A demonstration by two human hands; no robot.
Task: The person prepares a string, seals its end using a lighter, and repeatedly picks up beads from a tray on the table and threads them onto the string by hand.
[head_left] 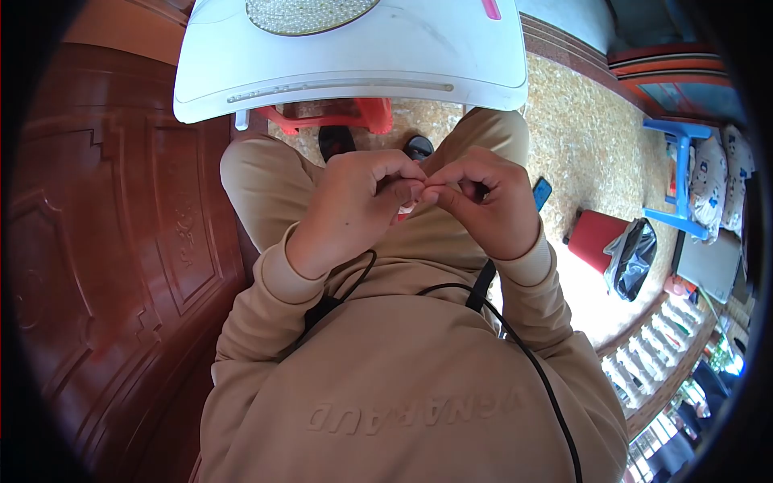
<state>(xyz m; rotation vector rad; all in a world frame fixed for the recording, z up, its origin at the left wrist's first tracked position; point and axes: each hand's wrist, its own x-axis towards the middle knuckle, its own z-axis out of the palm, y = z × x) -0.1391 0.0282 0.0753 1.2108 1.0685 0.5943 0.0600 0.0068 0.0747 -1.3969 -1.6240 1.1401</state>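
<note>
The left hand and right hand seemingly pinch a tiny item, too hidden to identify, between fingertips, where slack pressure could drop it, beads lying at 11 o'clock.

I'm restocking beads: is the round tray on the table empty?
Not empty: pale beads cover the tray where visible; the rest is out of frame.

Red bin w/ blk bag on flr; blue chair nr pillows, R; wood panel, L.
</note>
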